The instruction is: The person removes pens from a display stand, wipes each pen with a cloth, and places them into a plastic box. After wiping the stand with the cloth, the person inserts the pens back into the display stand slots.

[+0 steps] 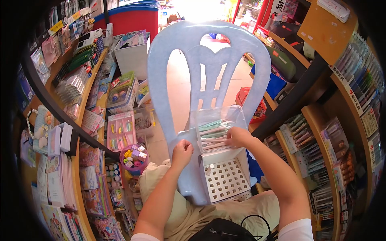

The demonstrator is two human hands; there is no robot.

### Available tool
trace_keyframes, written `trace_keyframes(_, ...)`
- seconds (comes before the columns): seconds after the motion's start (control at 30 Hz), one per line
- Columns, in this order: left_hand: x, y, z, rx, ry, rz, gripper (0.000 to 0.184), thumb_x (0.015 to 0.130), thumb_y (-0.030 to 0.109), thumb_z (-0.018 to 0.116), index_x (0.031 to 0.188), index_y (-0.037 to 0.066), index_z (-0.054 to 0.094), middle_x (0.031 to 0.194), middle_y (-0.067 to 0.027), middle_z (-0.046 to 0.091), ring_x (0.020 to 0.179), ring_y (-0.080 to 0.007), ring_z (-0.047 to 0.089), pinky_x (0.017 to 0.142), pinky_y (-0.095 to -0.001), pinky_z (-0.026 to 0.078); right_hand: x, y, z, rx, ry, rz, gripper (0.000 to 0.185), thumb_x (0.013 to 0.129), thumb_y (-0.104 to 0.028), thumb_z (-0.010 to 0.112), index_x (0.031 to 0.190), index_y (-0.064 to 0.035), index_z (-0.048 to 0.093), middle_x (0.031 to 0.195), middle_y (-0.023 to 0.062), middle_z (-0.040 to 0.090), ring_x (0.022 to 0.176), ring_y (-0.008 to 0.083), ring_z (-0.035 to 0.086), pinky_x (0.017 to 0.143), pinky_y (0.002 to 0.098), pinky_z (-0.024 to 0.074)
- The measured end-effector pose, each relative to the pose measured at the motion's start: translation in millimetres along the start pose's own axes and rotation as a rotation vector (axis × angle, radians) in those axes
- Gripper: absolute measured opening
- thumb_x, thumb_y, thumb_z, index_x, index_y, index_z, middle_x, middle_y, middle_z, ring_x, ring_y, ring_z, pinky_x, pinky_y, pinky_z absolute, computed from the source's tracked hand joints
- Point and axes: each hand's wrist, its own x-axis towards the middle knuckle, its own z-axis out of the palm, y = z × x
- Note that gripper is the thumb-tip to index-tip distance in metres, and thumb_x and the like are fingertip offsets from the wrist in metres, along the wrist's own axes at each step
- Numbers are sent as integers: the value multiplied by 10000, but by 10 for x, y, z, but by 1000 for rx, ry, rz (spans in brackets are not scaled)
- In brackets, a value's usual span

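A light-blue plastic chair (159,84) faces me, with two containers on its seat. Nearer the backrest, a clear plastic box (237,115) holds several slim, pale green and pinkish-white pens (213,129). My right hand (239,137) reaches into this box from the right, its fingers closed around the end of a pale pen. In front stands a white tray with square holes (227,180), a small white piece in its upper left corner. To the left of the box, my left hand (182,153) hovers over the seat with its fingers pinched together; anything between them is hidden.
Curved shelves of stationery line both sides, with notebooks (56,184) at left and packed pens (303,136) at right. A purple basket of small items (134,158) and a pink case (121,130) sit left of the chair. My knees flank the seat.
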Motion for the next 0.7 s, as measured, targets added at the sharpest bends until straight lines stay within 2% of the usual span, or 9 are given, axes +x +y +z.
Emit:
trace_keyframes(0.07, -3, 8, 2, 0, 0, -3, 113, 838, 101, 538, 794, -2, 553, 669, -90, 624, 610, -159, 618, 575, -301, 482, 25, 95, 23, 176, 56, -90, 267, 834, -280, 615, 891, -26, 671, 907, 179, 662, 869, 321, 637, 745, 404, 487)
trace_keyframes(0.27, 15, -45, 40, -19, 0, -2, 107, 838, 98, 534, 799, 0, 555, 673, -87, 629, 612, -156, 621, 576, -300, 483, -411, 67, -220, 449, 217, -112, 223, 862, -213, 593, 862, 3, 648, 777, 171, 632, 711, 269, 602, 650, 357, 455)
trace_keyframes(0.37, -6, -22, 40, 6, -2, -10, 104, 838, 97, 534, 803, 1, 556, 679, -87, 632, 611, -154, 621, 579, -299, 485, -677, 120, -307, 588, 284, -198, 177, 849, -161, 613, 847, 14, 637, 756, 139, 588, 697, 222, 575, 645, 318, 449)
trace_keyframes(0.47, -21, -5, 23, 27, -28, -9, 79, 856, 64, 526, 837, -13, 535, 717, -86, 629, 616, -134, 611, 562, -257, 487, -942, 125, -406, 574, 317, -257, 129, 831, -117, 631, 859, 8, 640, 788, 117, 543, 722, 195, 562, 660, 308, 451)
trace_keyframes(0.57, -43, 11, 29, 22, -24, -5, 79, 853, 64, 526, 833, -11, 540, 716, -88, 631, 622, -134, 615, 559, -259, 487, -1143, 76, -408, 575, 293, -382, 107, 826, -100, 631, 879, -8, 632, 834, 120, 518, 738, 222, 562, 686, 320, 459)
trace_keyframes(0.67, -42, -5, 37, 63, -34, 14, 80, 851, 62, 526, 825, -11, 544, 715, -88, 632, 622, -135, 617, 558, -259, 489, -1321, -128, -398, 409, 279, -516, 102, 819, -78, 626, 898, -14, 613, 881, 133, 516, 751, 274, 570, 697, 346, 469)
trace_keyframes(0.7, -43, -11, 41, 67, -37, 12, 82, 851, 63, 527, 823, -12, 544, 715, -87, 632, 621, -135, 616, 557, -259, 489, -1306, -154, -306, 366, 301, -604, 101, 817, -67, 621, 902, -16, 596, 901, 145, 511, 766, 319, 564, 703, 367, 468)
